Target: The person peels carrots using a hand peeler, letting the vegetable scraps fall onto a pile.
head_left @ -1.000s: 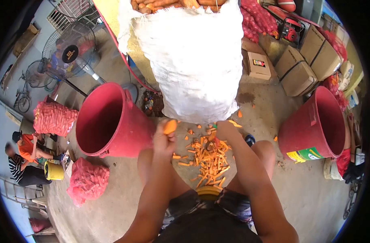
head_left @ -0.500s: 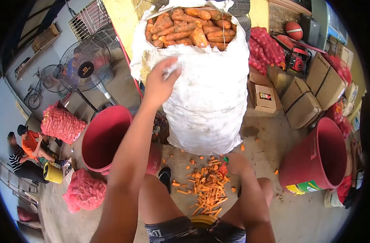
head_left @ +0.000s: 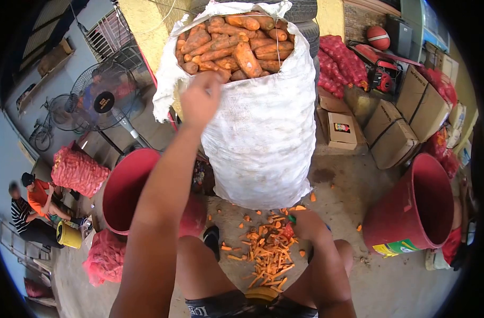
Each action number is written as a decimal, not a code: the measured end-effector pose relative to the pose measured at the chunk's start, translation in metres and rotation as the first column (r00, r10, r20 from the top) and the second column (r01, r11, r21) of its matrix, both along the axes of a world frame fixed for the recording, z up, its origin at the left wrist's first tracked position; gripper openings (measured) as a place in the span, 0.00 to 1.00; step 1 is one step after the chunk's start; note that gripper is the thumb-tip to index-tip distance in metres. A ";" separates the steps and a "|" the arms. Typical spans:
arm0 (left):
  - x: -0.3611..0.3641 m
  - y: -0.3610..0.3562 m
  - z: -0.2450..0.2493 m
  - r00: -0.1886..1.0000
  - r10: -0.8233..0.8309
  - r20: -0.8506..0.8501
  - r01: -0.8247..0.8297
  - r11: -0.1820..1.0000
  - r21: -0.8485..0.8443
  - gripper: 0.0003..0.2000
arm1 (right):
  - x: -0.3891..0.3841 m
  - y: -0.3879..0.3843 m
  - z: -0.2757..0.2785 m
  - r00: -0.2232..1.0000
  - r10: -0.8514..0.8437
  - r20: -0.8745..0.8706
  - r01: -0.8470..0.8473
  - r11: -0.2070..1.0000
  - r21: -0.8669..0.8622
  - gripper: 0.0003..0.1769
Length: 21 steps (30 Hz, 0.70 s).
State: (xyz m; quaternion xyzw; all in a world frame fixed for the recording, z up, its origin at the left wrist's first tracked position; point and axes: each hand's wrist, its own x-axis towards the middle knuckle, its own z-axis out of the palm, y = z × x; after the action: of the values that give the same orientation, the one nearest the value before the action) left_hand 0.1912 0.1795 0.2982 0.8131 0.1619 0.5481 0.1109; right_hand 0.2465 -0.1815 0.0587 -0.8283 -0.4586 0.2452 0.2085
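Observation:
A tall white sack (head_left: pixel 258 138) stands in front of me, its open top full of orange carrots (head_left: pixel 226 45). My left hand (head_left: pixel 202 98) is at the sack's near left rim, its fingers bent by the lowest carrots; whether they grip anything is blurred. Low at the sack's base, my right hand (head_left: pixel 309 225) is closed round a tool with a green part (head_left: pixel 291 218); its blade is not clear. Cut orange carrot pieces (head_left: pixel 268 249) lie heaped on the floor between my legs, below the right hand.
Red tubs stand at the left (head_left: pixel 126 185) and right (head_left: pixel 411 206). Pink net bags (head_left: pixel 78 169) and a fan (head_left: pixel 104 102) are at the left, with two seated people beyond. Cardboard boxes (head_left: pixel 393 135) and red net sacks (head_left: pixel 341 63) stand at the right.
My left hand has moved up to the sack's rim by the carrots. The sack sits slightly further left and its top tilts left in view. My right hand stays low, still holding the tool.

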 end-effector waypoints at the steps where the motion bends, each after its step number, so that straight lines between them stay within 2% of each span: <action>1: 0.004 0.017 0.020 0.990 0.138 -0.001 -0.138 0.990 -0.003 0.10 | 0.000 0.001 0.005 1.000 -0.003 -0.002 0.003 1.000 -0.004 0.14; 2: 0.006 0.036 0.032 0.973 0.231 -0.011 -0.227 0.965 0.133 0.13 | -0.001 0.003 0.016 1.000 0.008 -0.004 -0.009 0.999 -0.043 0.20; 3: 0.008 0.048 0.042 0.946 0.315 -0.075 -0.298 0.938 0.177 0.15 | -0.002 0.005 0.022 1.000 0.020 -0.004 -0.021 0.996 -0.081 0.26; 4: 0.009 0.063 0.048 0.948 0.310 -0.073 -0.294 0.940 0.175 0.15 | -0.002 0.008 0.023 1.000 0.016 -0.001 -0.016 0.996 -0.083 0.26; 6: 0.014 0.107 0.050 0.816 0.458 -0.354 -0.339 0.874 0.348 0.17 | -0.002 0.012 0.024 1.000 -0.001 0.014 0.003 0.995 -0.096 0.26; 7: 0.024 0.157 0.044 0.773 0.459 -0.437 -0.296 0.872 0.390 0.21 | -0.001 0.014 0.024 1.000 -0.003 0.016 0.005 0.995 -0.099 0.26; 8: 0.021 0.150 0.049 0.774 0.457 -0.438 -0.296 0.873 0.386 0.21 | 0.000 0.016 0.023 1.000 -0.010 0.005 0.010 0.996 -0.093 0.25; 10: 0.010 0.128 0.070 0.658 0.429 -0.619 -0.484 0.871 0.089 0.27 | 0.003 0.018 0.014 1.000 -0.014 0.000 0.014 0.996 -0.087 0.24; 12: 0.000 0.121 0.083 0.653 0.409 -0.638 -0.472 0.878 0.080 0.30 | 0.006 0.016 -0.001 0.999 -0.028 0.018 0.028 1.000 0.006 0.20; 14: -0.018 0.107 0.092 0.816 0.347 -0.463 -0.414 0.909 -0.048 0.28 | 0.004 0.013 0.014 0.999 -0.049 -0.006 0.049 0.999 0.006 0.19; 15: -0.026 0.094 0.097 0.876 0.271 -0.399 -0.392 0.882 -0.260 0.28 | 0.002 0.011 0.019 0.997 -0.068 -0.030 0.068 0.998 -0.001 0.17; 16: -0.037 0.089 0.087 0.870 0.279 -0.407 -0.403 0.877 -0.260 0.28 | 0.001 0.010 0.021 0.998 -0.057 -0.038 0.057 0.998 -0.004 0.17; 17: -0.050 0.082 0.076 0.981 0.039 -0.189 -0.134 0.842 -0.523 0.28 | 0.000 0.010 0.022 0.999 -0.040 -0.019 0.040 0.999 -0.003 0.16; 18: -0.063 0.073 0.064 0.983 -0.158 0.096 0.181 0.706 -0.685 0.27 | -0.001 0.011 0.023 1.000 -0.024 0.002 0.024 1.000 0.000 0.15; 19: -0.078 0.057 0.045 0.933 -0.283 0.220 0.351 0.590 -0.727 0.28 | -0.003 0.014 0.021 1.000 -0.016 -0.003 0.016 1.000 -0.001 0.15; 20: -0.093 0.037 0.021 0.854 -0.384 0.351 0.504 0.444 -0.740 0.29 | -0.007 0.016 0.015 1.000 -0.019 -0.004 0.020 0.997 0.070 0.15; 21: -0.106 0.022 -0.008 0.814 -0.412 0.409 0.549 0.314 -0.775 0.29 | -0.011 0.016 0.012 1.000 -0.024 -0.007 0.025 0.991 0.135 0.15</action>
State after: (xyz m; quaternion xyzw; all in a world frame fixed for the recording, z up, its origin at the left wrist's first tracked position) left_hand 0.0853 0.2013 0.2899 0.6118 0.1580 0.3829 0.6738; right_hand 0.2352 -0.1652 0.0707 -0.8170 -0.4635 0.2134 0.2685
